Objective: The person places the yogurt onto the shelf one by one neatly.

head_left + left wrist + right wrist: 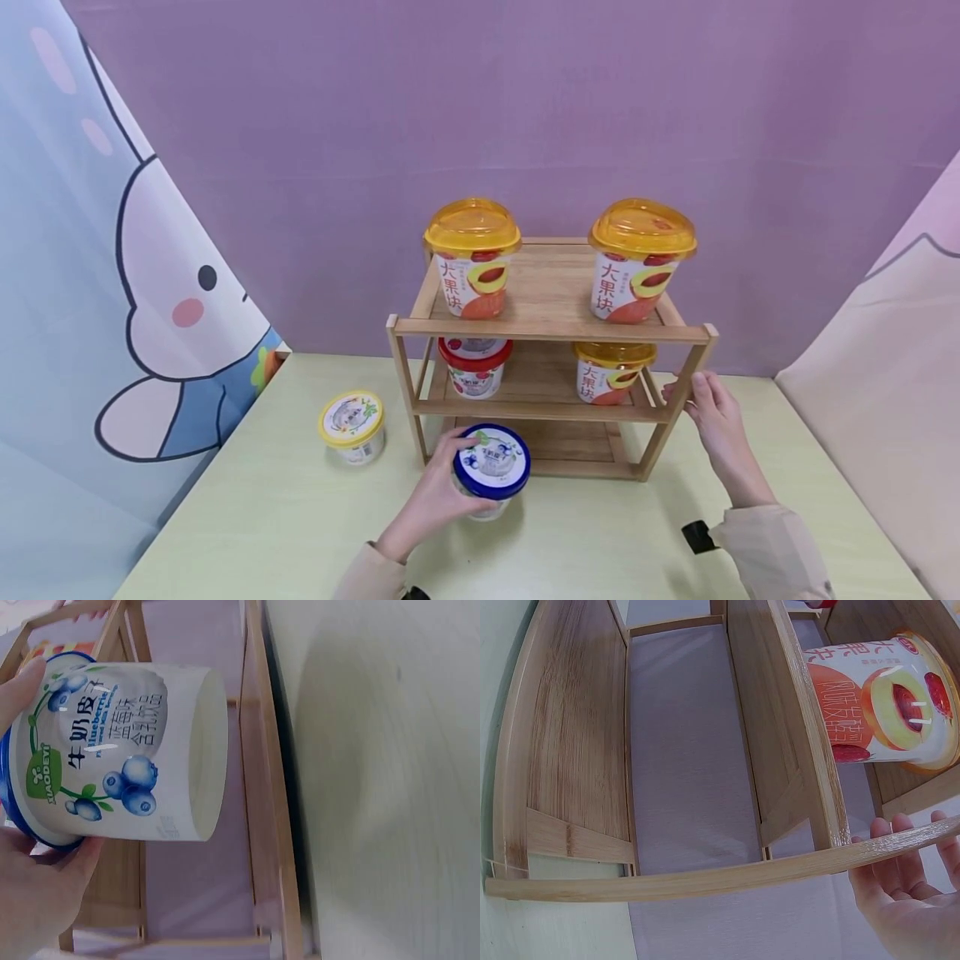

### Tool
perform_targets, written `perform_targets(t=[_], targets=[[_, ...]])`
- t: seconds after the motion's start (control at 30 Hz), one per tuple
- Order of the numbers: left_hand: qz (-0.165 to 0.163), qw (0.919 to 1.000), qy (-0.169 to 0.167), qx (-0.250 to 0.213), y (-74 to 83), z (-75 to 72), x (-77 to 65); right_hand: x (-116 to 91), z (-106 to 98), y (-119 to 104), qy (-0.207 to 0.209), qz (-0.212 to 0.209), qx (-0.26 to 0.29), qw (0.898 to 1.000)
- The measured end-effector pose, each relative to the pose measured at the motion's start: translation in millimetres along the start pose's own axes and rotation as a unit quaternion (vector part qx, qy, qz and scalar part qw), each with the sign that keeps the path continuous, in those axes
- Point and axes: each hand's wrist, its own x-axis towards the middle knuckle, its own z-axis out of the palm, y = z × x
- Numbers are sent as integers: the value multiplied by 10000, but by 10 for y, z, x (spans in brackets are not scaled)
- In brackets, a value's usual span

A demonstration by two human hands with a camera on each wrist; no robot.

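Observation:
My left hand (437, 498) grips a blueberry milk cup (491, 461) with a dark blue lid, thumb on the near side and fingers round the far side. The left wrist view shows the printed wall of this cup (127, 750), its base raised off the table. It is in front of the bottom tier of a three-tier wooden rack (555, 333). At the rack's right side, my right hand (722, 421) holds the front upright. In the right wrist view the fingers (901, 855) reach round behind that upright.
Two orange-lidded peach cups (480, 283) (633, 287) stand on the top tier. The middle tier bears a red-lidded cup (476, 379) and another orange-lidded cup (603, 379). A yellow-lidded cup (352, 425) stands on the table (247, 517) left of the rack. A purple backdrop (337, 125) hangs behind.

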Motion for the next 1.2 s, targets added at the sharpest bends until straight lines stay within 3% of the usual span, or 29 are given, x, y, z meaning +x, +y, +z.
perform_targets(t=[0.3, 0.47, 0.83, 1.2], targets=[[175, 9998, -104, -74, 99, 273, 99, 0, 29, -23, 88, -34, 118, 9999], [27, 9996, -204, -200, 137, 411, 168, 4, 33, -23, 104, -62, 113, 9999], [-129, 9999, -10, -106, 214, 697, 327, 12, 25, -5, 105, -91, 54, 9999], [-387, 9986, 86, -335, 249, 969, 463, 6, 18, 1, 131, -1, -52, 9999]])
